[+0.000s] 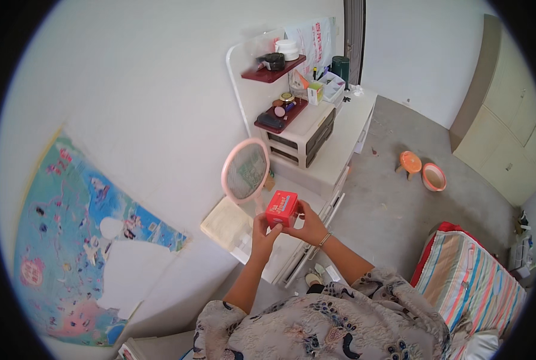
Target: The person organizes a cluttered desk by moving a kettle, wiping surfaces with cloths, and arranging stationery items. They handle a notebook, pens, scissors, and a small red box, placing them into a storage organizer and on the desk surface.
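Note:
A small red box (281, 207) with light printing and a blue patch is held up in front of me, above the white dressing table (280, 249). My left hand (264, 230) grips its near left side, the thumb against its lower edge. At the right side my right hand (308, 223) has its fingers on the box too, and a bracelet circles that wrist. Just behind the box stands a round pink-framed mirror (245, 170). The box's underside and far side are hidden.
A white drawer unit (308, 133) stands farther along the table, below dark red shelves (274, 70) with small items. An orange stool (409, 162) and a basin (434, 177) are on the floor. A striped bed (469, 276) lies at right, a torn map (88, 240) on the left wall.

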Motion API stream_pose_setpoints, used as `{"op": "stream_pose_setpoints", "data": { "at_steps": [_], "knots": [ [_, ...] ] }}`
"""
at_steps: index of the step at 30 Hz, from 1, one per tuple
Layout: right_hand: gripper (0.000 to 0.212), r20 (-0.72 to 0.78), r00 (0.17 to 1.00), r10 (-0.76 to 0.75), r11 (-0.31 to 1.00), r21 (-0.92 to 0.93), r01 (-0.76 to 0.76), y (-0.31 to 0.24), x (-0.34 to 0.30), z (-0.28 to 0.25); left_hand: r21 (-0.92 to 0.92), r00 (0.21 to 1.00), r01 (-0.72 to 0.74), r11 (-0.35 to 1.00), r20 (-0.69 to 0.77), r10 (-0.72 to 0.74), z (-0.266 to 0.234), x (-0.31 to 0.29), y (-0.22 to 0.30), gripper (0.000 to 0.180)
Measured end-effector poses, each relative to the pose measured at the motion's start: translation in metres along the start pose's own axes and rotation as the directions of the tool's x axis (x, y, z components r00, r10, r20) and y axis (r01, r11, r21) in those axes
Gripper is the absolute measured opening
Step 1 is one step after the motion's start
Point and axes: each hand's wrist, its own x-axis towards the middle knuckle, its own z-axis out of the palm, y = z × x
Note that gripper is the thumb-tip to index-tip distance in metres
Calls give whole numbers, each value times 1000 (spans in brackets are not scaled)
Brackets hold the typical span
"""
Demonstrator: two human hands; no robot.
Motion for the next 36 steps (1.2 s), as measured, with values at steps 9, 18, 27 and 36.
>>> {"op": "stream_pose_setpoints", "data": {
  "at_steps": [9,18,27,36],
  "knots": [
    [82,-297,951,-82,990,84,112,84,200,-125,61,974,153,986,-178,-140,26,77,-37,41],
    [81,-395,913,-104,986,-163,42,191,386,-186,-112,619,453,884,-674,-403,-54,-26,-74,37],
    [90,-582,787,-202,906,-417,-76,216,379,-159,-162,553,426,890,-732,-398,-42,-72,-71,36],
    [39,-449,879,-159,986,-123,116,309,100,-133,-70,635,262,963,-738,-227,-39,-179,-51,39]
  ]
}}
